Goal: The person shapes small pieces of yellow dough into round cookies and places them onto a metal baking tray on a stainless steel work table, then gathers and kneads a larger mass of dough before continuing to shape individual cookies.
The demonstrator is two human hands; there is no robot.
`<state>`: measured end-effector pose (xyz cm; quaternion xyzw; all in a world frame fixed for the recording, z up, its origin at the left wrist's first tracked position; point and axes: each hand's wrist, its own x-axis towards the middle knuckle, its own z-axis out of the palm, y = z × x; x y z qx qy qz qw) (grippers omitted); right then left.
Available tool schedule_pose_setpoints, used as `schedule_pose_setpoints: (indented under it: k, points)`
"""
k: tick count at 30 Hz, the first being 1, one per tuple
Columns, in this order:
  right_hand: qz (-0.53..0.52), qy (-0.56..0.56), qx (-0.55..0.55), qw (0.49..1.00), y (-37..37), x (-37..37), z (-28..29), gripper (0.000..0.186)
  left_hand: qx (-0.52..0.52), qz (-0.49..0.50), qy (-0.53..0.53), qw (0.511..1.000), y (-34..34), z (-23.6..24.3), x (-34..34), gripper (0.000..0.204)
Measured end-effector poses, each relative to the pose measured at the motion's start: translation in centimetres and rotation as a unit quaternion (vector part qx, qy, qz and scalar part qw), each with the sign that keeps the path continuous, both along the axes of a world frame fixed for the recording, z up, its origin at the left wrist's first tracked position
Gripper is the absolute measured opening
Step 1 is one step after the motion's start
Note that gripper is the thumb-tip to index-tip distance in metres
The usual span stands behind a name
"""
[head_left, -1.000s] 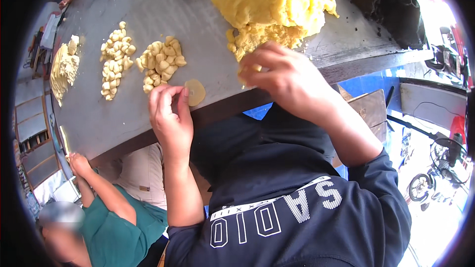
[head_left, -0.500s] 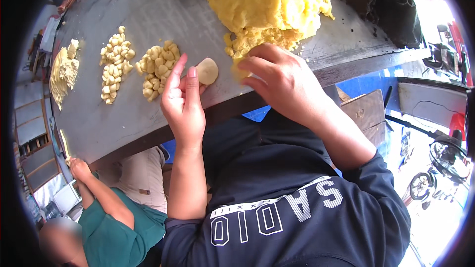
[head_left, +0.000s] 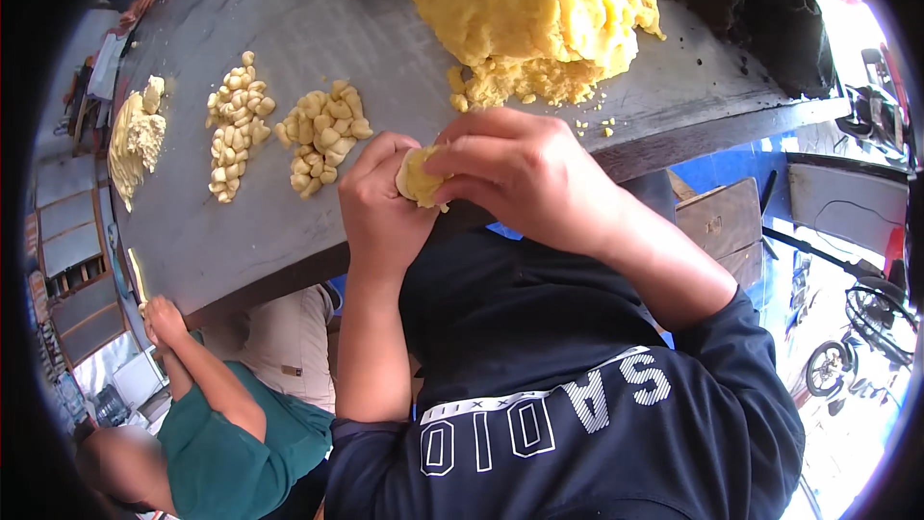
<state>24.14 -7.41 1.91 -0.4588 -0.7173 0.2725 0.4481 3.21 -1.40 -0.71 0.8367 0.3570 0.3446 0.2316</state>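
The left hand (head_left: 381, 200) curls around a pale dough round (head_left: 404, 179), likely light, soft and easily torn so best cradled underneath, while the right hand (head_left: 525, 171) at its three o'clock pinches a yellow lump (head_left: 421, 179) against it, with a yellow mound (head_left: 531, 14) at one o'clock.

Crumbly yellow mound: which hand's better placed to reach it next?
Likely the right hand: nearer the mound, touching a small yellow lump; the left hand, farther left, holds a pale dough round.

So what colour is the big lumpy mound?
Big lumpy mound: yellow, clearest in the head view.
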Motion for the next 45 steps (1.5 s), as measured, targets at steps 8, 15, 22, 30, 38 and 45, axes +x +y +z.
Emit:
schedule_pose_setpoints:
  k: [8,15,22,30,38,45]
  points:
    - [0.019,-0.015,0.044,0.999,0.7,0.7,0.5,0.037,-0.110,-0.086,-0.012,0.990,0.1,1.9,0.5,0.055]
    - [-0.055,-0.133,0.039,0.989,0.9,-1.8,1.0,0.035,-0.095,-0.060,-0.003,0.994,-0.7,-0.3,0.0,0.050]
    - [-0.135,-0.290,0.048,0.946,1.0,2.2,-0.5,0.016,-0.346,-0.057,-0.135,0.927,0.7,0.9,-1.2,0.035]
    - [-0.119,-0.240,-0.039,0.963,-0.8,2.5,-0.4,0.018,-0.434,-0.064,-0.255,0.862,1.1,0.7,-2.2,0.041]
    - [-0.099,-0.262,0.012,0.960,-0.2,3.1,-1.0,0.016,-0.420,-0.097,-0.229,0.873,0.9,0.4,-2.6,0.021]
    - [-0.118,-0.108,-0.005,0.987,0.2,2.7,-1.0,0.016,-0.361,-0.102,-0.144,0.916,0.4,1.1,-0.9,0.042]
